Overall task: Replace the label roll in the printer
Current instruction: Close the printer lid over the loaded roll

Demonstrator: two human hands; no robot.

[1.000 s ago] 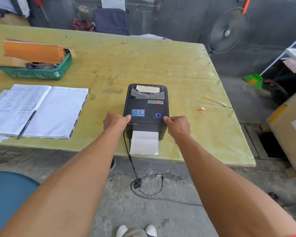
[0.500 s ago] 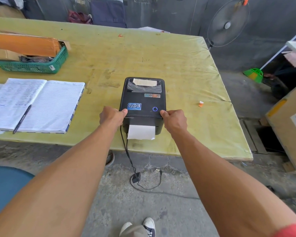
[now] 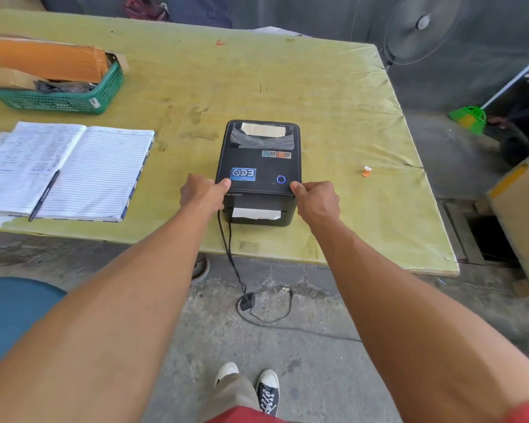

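Note:
A black label printer [image 3: 258, 166] stands near the front edge of the yellow-green table [image 3: 287, 87], lid down, with a blue ring light lit on top. A short strip of white label paper [image 3: 256, 214] shows at its front slot. Through the clear window at the back of the lid a label roll [image 3: 262, 130] is partly visible. My left hand [image 3: 202, 192] grips the printer's left side near the front, thumb on the lid edge. My right hand [image 3: 316, 200] grips the right side the same way.
An open lined notebook [image 3: 83, 172] with a pen [image 3: 43, 195] lies to the left. A green basket [image 3: 74, 97] with cardboard sits at the back left. The printer's black cable [image 3: 231, 261] drops to an adapter on the concrete floor. A small orange scrap [image 3: 366, 171] lies at the right.
The white label strip at the front slot has become much shorter, drawn back toward the printer. Both hands stay on the printer's sides; the camera has tilted slightly.

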